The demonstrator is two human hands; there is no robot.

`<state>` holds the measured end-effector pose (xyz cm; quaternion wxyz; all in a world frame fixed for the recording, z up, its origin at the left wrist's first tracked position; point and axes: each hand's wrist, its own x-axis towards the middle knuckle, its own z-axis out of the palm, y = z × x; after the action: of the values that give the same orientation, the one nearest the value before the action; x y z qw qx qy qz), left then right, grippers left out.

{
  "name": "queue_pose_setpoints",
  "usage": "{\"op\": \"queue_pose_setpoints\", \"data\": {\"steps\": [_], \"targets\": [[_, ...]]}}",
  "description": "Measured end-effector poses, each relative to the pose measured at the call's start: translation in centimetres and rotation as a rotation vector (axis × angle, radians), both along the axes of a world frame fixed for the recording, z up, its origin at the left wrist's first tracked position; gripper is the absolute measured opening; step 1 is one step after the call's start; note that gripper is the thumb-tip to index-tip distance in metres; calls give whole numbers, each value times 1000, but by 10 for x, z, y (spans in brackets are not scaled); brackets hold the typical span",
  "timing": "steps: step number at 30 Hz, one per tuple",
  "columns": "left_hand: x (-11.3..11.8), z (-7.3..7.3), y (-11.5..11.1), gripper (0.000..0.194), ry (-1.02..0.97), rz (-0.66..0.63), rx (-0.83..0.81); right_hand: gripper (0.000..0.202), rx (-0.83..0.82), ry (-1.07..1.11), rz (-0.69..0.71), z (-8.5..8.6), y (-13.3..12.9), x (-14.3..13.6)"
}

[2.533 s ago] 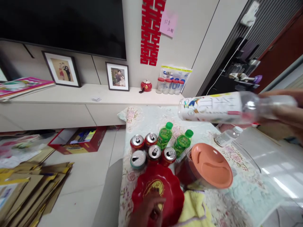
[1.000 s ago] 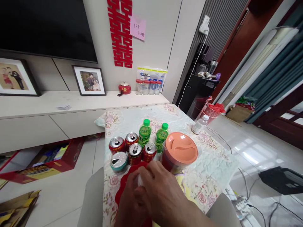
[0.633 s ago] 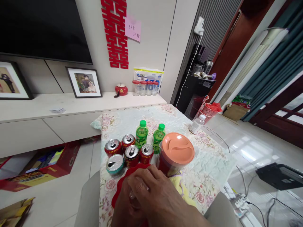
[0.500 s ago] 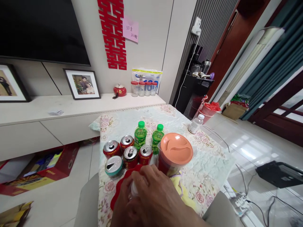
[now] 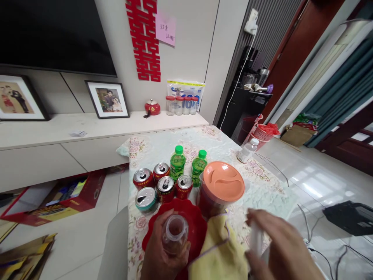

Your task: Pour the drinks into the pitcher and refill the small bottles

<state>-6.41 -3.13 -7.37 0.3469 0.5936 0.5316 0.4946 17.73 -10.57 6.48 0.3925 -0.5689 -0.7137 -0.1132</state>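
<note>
My left hand (image 5: pixel 164 249) is wrapped round a clear plastic bottle (image 5: pixel 176 237), its uncovered round mouth facing up. The bottle is above a red scalloped plate (image 5: pixel 194 217). To the right, my right hand (image 5: pixel 282 249) pinches a whitish, translucent piece (image 5: pixel 256 238), blurred by motion; it may be a lid. A yellow cloth (image 5: pixel 224 249) lies between my hands. Beyond the plate are several opened drink cans (image 5: pixel 166 186), two green bottles (image 5: pixel 177 163) with green caps, and a pitcher (image 5: pixel 208 200) with an orange lid (image 5: pixel 223 182).
A flowered cloth (image 5: pixel 215 136) covers the table. A clear bottle with a white cap (image 5: pixel 247 151) stands near its right edge. Against the wall, a white cabinet (image 5: pixel 116 128) carries framed photos, a red pot (image 5: pixel 152 107) and red-lidded jars (image 5: pixel 179 105). Cables run across the floor at right.
My hands, together over the plate before, are now apart. My right hand has moved right with the whitish piece, and the bottle's open mouth now shows in my left hand.
</note>
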Motion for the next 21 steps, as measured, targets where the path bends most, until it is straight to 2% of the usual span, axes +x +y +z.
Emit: {"op": "queue_pose_setpoints", "data": {"steps": [1,2,5,8,10,12,14,18,21], "targets": [[0,-2,-1,55,-1,3,-8,35,25,47,-142,-15,-1,18],[0,-4,-1,60,-2,5,-13,37,11,81,-223,-33,0,35],[2,-7,-1,66,16,-25,0,36,-71,122,-339,-96,10,77],[5,-6,-1,64,12,-18,23,38,-130,100,-375,-150,17,100],[6,-7,-1,64,-25,0,12,37,-182,82,-367,-172,18,106],[7,-9,-2,67,-58,2,-3,38,-232,72,-343,-183,19,108],[5,-10,-2,72,-72,-6,-18,39,-280,66,-299,-186,20,109],[-2,-4,0,77,-95,-46,-103,36,-352,71,-227,-182,24,110],[-8,3,3,77,-87,-92,-173,48,-331,94,-241,-175,22,106]]}}
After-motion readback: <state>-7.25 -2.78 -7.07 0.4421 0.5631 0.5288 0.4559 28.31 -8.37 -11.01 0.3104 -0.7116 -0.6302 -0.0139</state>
